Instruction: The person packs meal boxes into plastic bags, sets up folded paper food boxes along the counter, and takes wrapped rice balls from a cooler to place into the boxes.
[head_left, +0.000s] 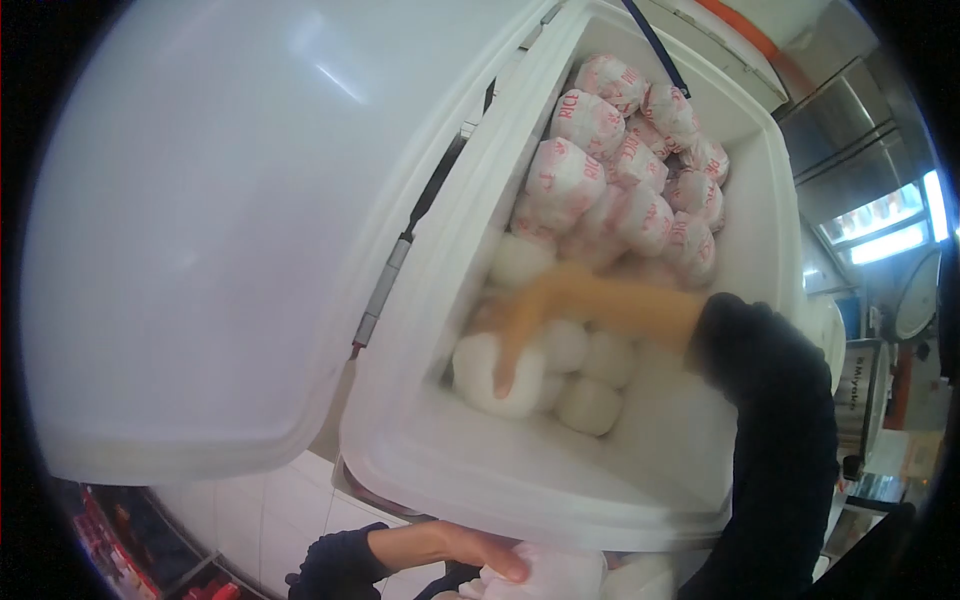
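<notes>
Inside a white cooler box (400, 410), my right hand (530, 315) reaches down with its fingers curved over a plain white round bundle (495, 375). The hand is slightly blurred. More plain white bundles (588, 405) lie beside it at the near end. Farther back sit several paper-wrapped rice packs (565, 172) with red "RICE" print, stacked in layers. At the bottom edge, outside the cooler, my left hand (480, 552) is closed on a white wrapped bundle (560, 572). Part of that bundle is cut off by the frame, and another white bundle (645, 577) shows next to it.
The cooler's hinged lid (220, 220) stands open on the left. A dark strap (660, 45) crosses the far rim. Pale floor tiles (270, 510) and red items (110, 550) show at lower left. Metal kitchen fittings (850, 130) line the right side.
</notes>
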